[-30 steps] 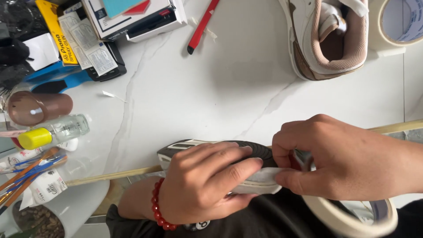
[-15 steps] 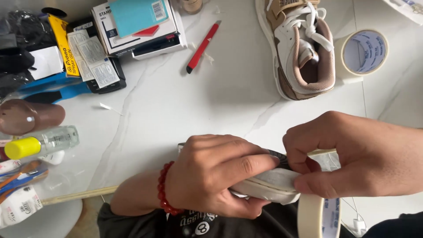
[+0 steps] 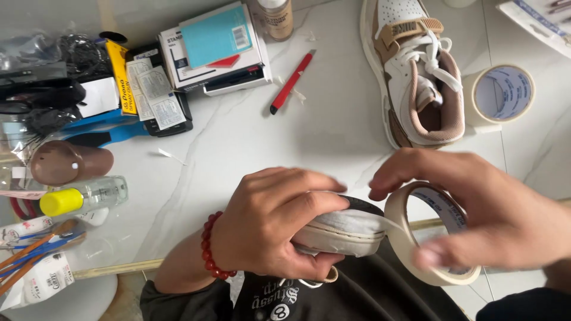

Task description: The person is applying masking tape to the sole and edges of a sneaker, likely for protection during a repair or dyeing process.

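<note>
Left grip: my left hand (image 3: pixel 270 229), red bead bracelet (image 3: pixel 209 246) at the wrist, is closed around the dark shoe with the pale taped sole edge (image 3: pixel 345 229), held over my lap at the near edge of the white marble desk (image 3: pixel 285 142).
Right grip: my right hand (image 3: pixel 488 214) clasps the cream roll of masking tape (image 3: pixel 431 235), thumb under, fingers over its rim.
Tape strip: a strip runs from the roll to the sole edge.
Beyond: a white and tan high-top sneaker (image 3: pixel 416 71) lies on the desk, a second tape roll (image 3: pixel 502 95) just beside it.
Further left: red utility knife (image 3: pixel 291 82), stacked boxes (image 3: pixel 214 47), yellow-capped clear bottle (image 3: pixel 83 197).
</note>
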